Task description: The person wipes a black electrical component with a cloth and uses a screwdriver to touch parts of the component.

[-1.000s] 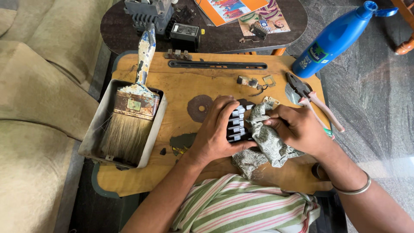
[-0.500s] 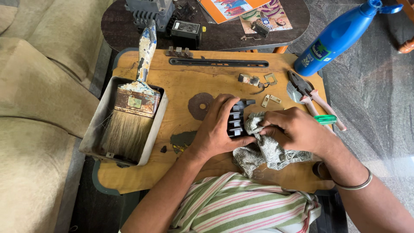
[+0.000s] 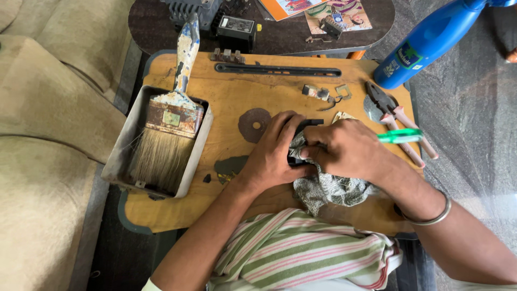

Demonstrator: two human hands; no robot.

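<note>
both hands drawn closer together since half a second ago, right hand [image 3: 347,151] now laid further over black part [image 3: 301,141], hiding its pale ridges. wide paintbrush [image 3: 169,129] seen resting in grey metal tray [image 3: 125,145] at left of wooden board [image 3: 231,99]. left hand [image 3: 272,156] curled around black part at board centre. right-hand fingers pressed on patterned rag [image 3: 328,188] against part. pliers [image 3: 396,121], green pen [image 3: 401,137], blue bottle [image 3: 431,40] seen at right.
</note>
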